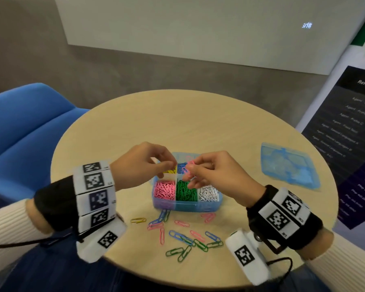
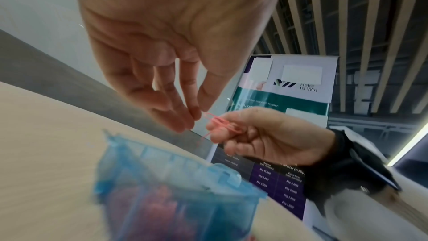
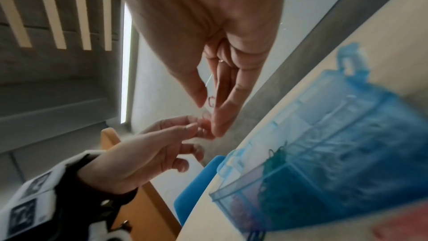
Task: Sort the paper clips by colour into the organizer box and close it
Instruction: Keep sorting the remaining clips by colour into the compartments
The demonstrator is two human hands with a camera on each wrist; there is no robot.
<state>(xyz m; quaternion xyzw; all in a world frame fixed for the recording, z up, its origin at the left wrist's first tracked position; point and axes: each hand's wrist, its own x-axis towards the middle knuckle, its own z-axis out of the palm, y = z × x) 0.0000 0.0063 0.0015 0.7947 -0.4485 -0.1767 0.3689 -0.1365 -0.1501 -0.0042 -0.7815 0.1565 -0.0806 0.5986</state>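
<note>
Loose clips (image 1: pixel 183 237) scattered on table (image 1: pixel 118 127) nearest. Beyond, open box (image 1: pixel 187 204), colours sorted inside. Above it, right hand (image 1: pixel 215 175) pinching tangled pink clips (image 2: pixel 222 125), left hand (image 1: pixel 143 163) pinching their end. Lid (image 1: pixel 289 165) far right.

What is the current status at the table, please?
Both hands, left hand and right hand, pinch pink clips above organizer box. Lid off. Loose clips unsorted.

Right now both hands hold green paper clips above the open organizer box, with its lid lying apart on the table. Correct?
Not quite: the paper clips pinched by the left hand and right hand are pink, as the head view shows. The rest stands.
</note>
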